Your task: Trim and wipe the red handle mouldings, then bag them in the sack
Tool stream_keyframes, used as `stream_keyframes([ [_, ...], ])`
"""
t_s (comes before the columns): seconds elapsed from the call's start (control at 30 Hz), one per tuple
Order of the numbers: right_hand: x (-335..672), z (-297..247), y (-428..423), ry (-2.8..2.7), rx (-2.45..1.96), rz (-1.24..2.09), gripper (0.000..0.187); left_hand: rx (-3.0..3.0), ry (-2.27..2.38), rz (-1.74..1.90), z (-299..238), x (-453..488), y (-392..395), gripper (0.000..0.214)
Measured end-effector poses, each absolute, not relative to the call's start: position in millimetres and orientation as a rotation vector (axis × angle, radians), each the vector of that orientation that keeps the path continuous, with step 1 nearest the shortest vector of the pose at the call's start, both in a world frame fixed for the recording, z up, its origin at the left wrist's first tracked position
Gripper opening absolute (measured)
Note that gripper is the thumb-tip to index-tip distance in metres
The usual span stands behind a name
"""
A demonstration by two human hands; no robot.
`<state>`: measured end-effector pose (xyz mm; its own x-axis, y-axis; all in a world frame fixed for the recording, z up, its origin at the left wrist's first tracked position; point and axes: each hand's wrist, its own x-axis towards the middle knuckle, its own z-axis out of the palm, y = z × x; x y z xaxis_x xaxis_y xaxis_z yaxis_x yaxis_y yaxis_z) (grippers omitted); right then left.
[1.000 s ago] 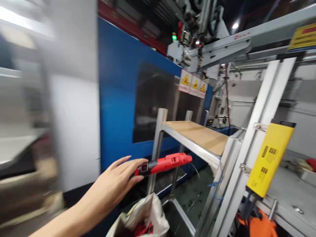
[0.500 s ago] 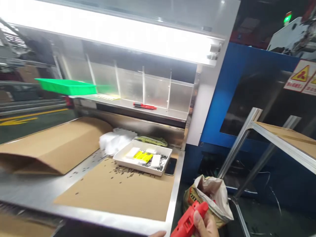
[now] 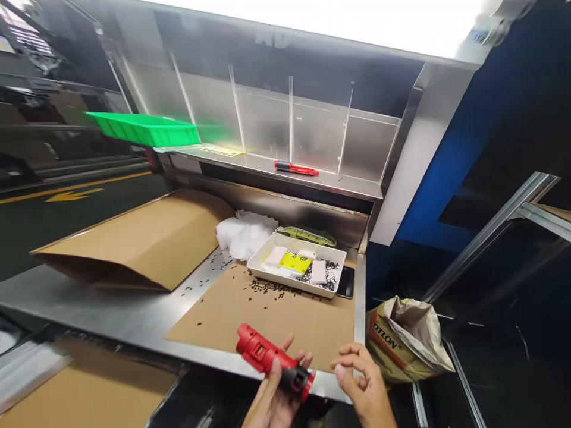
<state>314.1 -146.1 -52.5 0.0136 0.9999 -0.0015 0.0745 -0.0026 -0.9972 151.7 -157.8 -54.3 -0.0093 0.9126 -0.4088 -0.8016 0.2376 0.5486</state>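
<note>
A red plastic cylinder-shaped housing with a black section and slotted openings point(image 3: 261, 351) lies in my left hand point(image 3: 279, 395), above the front edge of the metal table. My thumb and fingers close around its black end, and its red end points up and left. Just to the right, my right hand point(image 3: 366, 383) holds nothing; its fingers are loosely curled and apart from the thumb. Beyond both hands, a white tray point(image 3: 292, 284) carries pale blocks, a yellow label and small black pieces. More small black pieces point(image 3: 272, 288) are scattered on the cardboard sheet point(image 3: 218, 324).
A large folded cardboard piece point(image 3: 134, 238) rests at left, with white wrapping point(image 3: 245, 232) beside it. A phone point(image 3: 346, 282) lies right of the tray. On the shelf are a red-and-black marker-like item point(image 3: 297, 168) and a green bin point(image 3: 147, 129). An open sack point(image 3: 401, 345) stands at right.
The red housing has gone from my right hand, near the sack, to my left hand over the table's front edge. My right hand has let go. The view has shifted.
</note>
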Motion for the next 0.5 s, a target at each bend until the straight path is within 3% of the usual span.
stream_keyframes([
  [0.2, 224, -80, -133, -1.012, -1.363, 1.132, 0.061, 0.039, 0.714, 1.326, -62, 109, -113, 0.059],
  [0.5, 152, -70, -74, -0.784, -1.249, 1.159, 0.051, 0.088, 0.706, 1.261, -56, 62, -66, 0.053],
])
